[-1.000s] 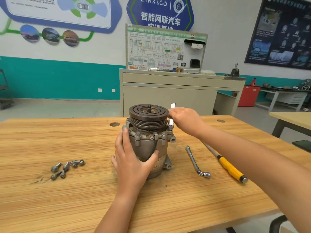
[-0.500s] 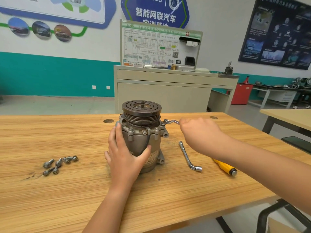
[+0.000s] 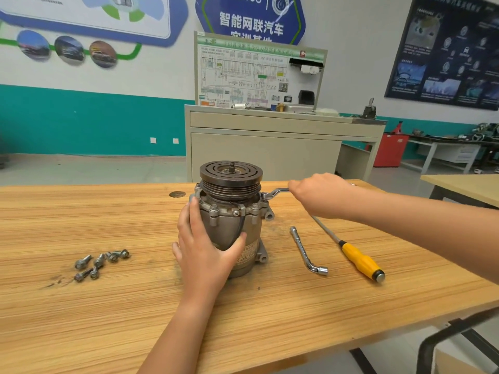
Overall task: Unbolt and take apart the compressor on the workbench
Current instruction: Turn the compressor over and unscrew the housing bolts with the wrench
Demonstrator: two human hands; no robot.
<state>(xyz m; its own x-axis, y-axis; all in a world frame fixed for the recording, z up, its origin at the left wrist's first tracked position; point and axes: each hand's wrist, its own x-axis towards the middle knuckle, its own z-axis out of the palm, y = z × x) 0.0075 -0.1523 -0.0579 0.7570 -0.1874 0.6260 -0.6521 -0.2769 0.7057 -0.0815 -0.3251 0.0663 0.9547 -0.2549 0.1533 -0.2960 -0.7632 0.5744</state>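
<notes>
The grey compressor (image 3: 237,225) stands upright on the wooden workbench (image 3: 135,306), its dark grooved pulley on top. My left hand (image 3: 202,252) wraps around the body from the near left side, thumb across the front. My right hand (image 3: 321,195) grips the handle of a silver ring wrench (image 3: 275,192) whose ring end sits on a bolt at the compressor's upper right flange. Several loose bolts (image 3: 100,261) lie on the bench to the left.
An L-shaped socket wrench (image 3: 306,251) and a yellow-handled screwdriver (image 3: 359,259) lie to the right of the compressor. A round hole (image 3: 177,194) is in the bench behind it. A beige cabinet (image 3: 270,147) stands beyond the bench.
My right hand has moved from the compressor's flange out to the right, swinging the wrench handle rightward. My left hand stays on the body.
</notes>
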